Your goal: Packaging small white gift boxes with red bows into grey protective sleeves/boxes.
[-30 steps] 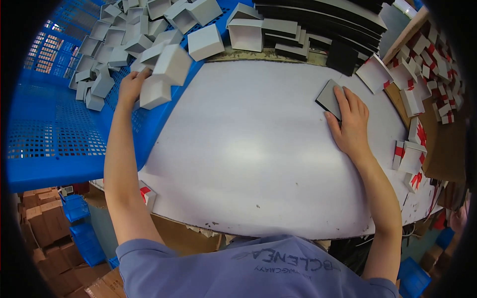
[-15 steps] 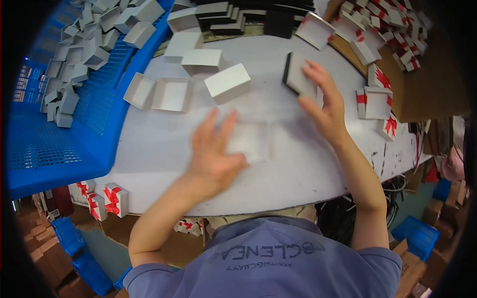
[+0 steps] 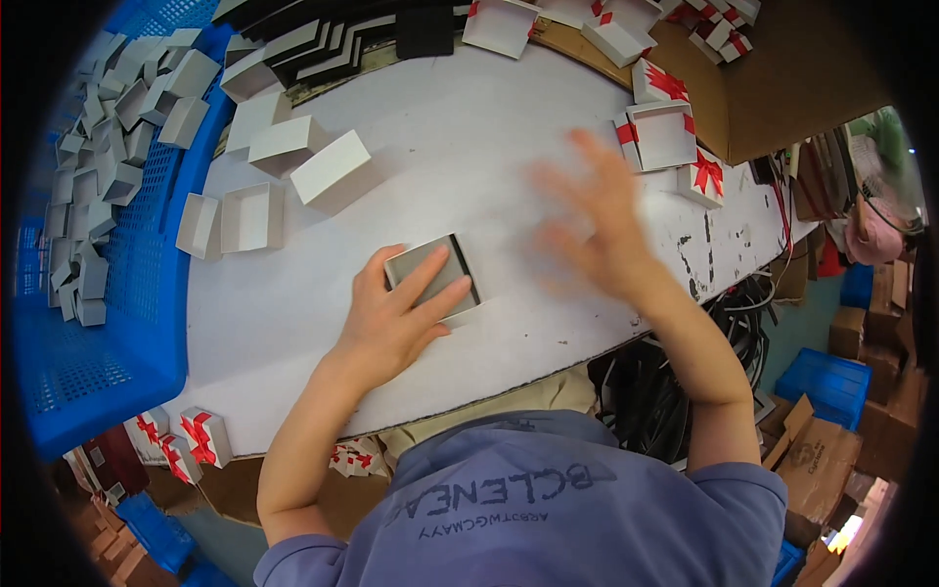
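My left hand (image 3: 389,318) grips a small open white box (image 3: 469,315) on the table, with fingers spread across its top and the thumb at its near side. Inside the box sits a grey pad (image 3: 415,262) with a black edge. My right hand (image 3: 602,230) is raised over the table to the right, holding nothing, its spread fingers blurred by motion. Closest to it is an upturned white lid (image 3: 663,137) with red ribbon. Beside that lie two white lids with red bows, a far one (image 3: 661,84) and a near one (image 3: 704,180).
Several open white box bottoms (image 3: 252,217) stand on the left of the table. A blue plastic crate (image 3: 108,377) heaped with more is beyond them. Black-edged pads (image 3: 328,49) are stacked at the back. A cardboard carton (image 3: 782,98) with ribboned lids stands at the back right.
The grey pad has gone from my right hand into the white box under my left hand. My right hand is now empty and near the ribboned lids. The view has shifted.
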### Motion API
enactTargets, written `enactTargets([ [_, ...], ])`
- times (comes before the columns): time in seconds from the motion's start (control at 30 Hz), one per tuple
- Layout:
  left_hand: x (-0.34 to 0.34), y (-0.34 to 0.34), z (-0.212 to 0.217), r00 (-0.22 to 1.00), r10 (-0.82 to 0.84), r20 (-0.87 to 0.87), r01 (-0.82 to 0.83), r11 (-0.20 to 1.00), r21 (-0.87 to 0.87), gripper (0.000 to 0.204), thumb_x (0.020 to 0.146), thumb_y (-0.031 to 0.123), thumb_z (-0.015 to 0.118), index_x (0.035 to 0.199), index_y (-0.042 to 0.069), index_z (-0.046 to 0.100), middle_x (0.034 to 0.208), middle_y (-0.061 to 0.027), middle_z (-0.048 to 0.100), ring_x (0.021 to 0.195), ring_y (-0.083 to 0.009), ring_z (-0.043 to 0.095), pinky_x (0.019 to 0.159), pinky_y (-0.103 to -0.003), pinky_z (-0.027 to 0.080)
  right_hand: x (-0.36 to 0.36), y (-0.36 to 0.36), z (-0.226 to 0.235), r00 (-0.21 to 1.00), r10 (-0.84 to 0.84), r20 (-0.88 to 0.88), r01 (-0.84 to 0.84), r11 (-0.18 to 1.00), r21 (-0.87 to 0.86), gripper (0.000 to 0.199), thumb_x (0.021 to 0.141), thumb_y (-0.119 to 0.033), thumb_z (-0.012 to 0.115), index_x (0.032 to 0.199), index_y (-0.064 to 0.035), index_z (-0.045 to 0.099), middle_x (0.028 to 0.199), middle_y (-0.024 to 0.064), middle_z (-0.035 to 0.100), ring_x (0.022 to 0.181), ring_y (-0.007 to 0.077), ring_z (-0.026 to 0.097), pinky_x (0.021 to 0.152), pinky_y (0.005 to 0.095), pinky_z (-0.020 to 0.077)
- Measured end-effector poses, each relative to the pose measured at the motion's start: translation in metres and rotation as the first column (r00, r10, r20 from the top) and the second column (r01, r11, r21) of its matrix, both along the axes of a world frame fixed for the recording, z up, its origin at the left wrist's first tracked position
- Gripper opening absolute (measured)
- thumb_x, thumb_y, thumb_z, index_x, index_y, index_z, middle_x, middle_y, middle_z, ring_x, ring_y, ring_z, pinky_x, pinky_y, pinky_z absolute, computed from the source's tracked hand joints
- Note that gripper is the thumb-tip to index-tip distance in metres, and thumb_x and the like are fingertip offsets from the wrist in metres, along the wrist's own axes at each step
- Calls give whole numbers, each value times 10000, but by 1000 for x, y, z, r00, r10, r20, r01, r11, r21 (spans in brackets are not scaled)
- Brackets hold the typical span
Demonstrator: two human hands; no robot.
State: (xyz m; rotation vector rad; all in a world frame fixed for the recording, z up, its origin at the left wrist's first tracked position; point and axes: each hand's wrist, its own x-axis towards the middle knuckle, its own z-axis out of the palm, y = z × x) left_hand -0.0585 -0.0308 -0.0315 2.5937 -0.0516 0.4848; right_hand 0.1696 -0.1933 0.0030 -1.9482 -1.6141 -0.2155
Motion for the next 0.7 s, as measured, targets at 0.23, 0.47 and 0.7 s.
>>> enactTargets([
  [0.23,4,2,37,982,-2,-189,34,985,166,453,679,234,740,1104,154,607,1224,-19,518,1109,-341,414,850,-448,378,76,-6,-8,822,-367,435,404,915,7,356,732,-248,704,1010,-57,587,972,113,552,930,261,512,809,379,339],
  [0.47,0,4,-7,983,108,145,-74,972,-222,827,616,202,807,1303,77,364,1283,-180,399,1093,-349,436,869,-416,414,-8,36,56,280,153,-948,-224,970,90,391,710,-55,696,1052,-15,511,967,60,577,945,123,543,826,260,441],
  [0.7,12,11,-6,992,4,129,58,879,-473,1089,564,156,840,1379,38,127,1397,-236,224,1152,-366,440,913,-415,437,-41,70,-5,587,94,-804,-359,921,-155,279,796,-166,633,1013,9,637,853,139,650,753,245,628,693,307,487],
])
